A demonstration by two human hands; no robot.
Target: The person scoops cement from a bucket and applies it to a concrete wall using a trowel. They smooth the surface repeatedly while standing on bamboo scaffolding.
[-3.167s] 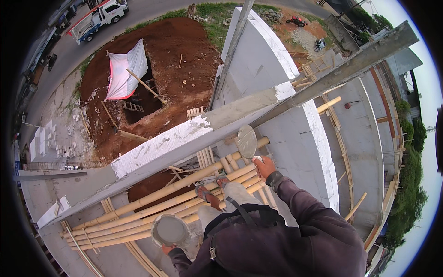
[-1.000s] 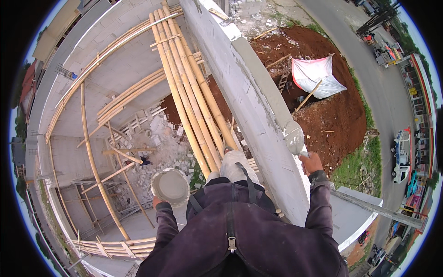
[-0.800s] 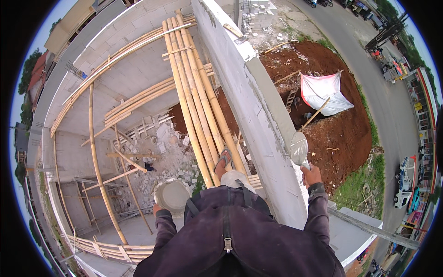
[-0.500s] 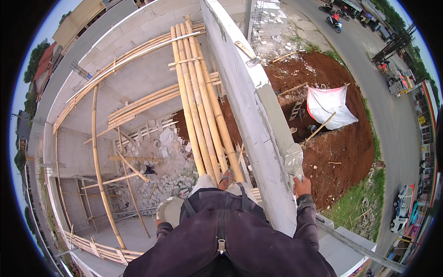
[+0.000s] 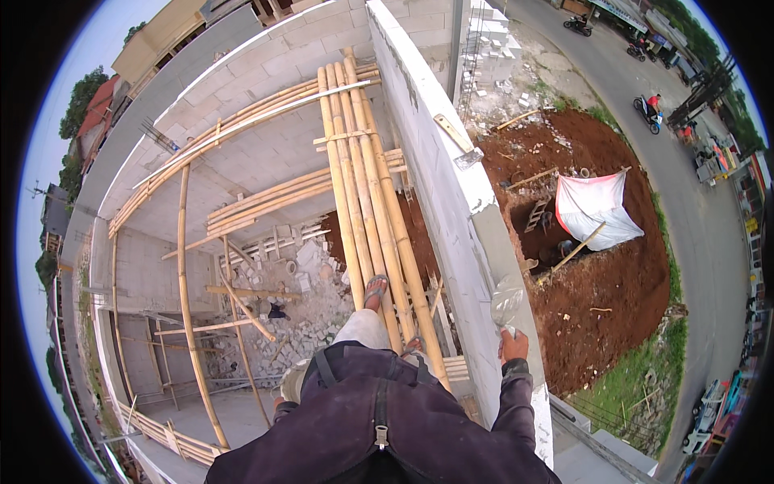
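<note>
My right hand is closed on the handle of a metal trowel, whose blade is flat against the grey mortar band along the white block wall top. My left hand, at lower left, is mostly hidden by my jacket, with a small part at the rim of a mortar bucket, itself largely covered by my body. Farther along the wall top lies a wooden-handled tool with a grey metal end. My sandalled feet stand on lashed bamboo poles beside the wall.
Left, a drop holds bamboo scaffolding, block rubble and a person below. Right, beyond the wall, lie a dirt pit under a white tarp and a road with motorcycles.
The view has swung along the wall. My feet have stepped on the bamboo. The bucket has slipped mostly behind my body, and the trowel stays on the mortar band. Motorcycles moved along the road.
</note>
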